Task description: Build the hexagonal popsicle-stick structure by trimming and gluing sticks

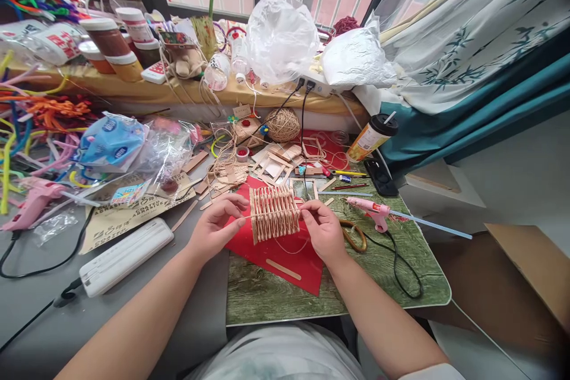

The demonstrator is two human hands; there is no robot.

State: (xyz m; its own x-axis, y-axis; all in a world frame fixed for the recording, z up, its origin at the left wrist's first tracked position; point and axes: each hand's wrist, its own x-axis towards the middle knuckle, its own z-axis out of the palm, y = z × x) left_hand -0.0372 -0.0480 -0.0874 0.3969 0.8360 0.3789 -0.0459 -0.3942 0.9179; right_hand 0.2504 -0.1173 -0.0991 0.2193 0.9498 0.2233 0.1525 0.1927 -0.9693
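Both hands close on a small ribbed frame of pale wooden craft sticks [275,212], held just above the table between them: the left hand [217,227] pinches its left edge with thumb and fingertips together on the sticks, and the right hand [324,228] grips the right edge the same way, fingers curled around the end. The frame hangs over a red sheet of paper [285,252], on which a single flat wooden stick [284,269] lies loose near the lower edge. The red sheet rests on a green wood-grain mat [392,267] that covers the right part of the grey table [44,332]. Just beside the right hand lie brown-handled scissors [354,236], and a little further right a pink hot-glue gun [374,211] with a black cord rests on the mat. Beyond the frame sits a scatter of loose craft sticks [276,163] and a ball of tan twine [283,124]. To the left of the left hand lies a long white power strip [124,255], and further left a second pink glue gun [33,202] among bright pipe cleaners [27,130].
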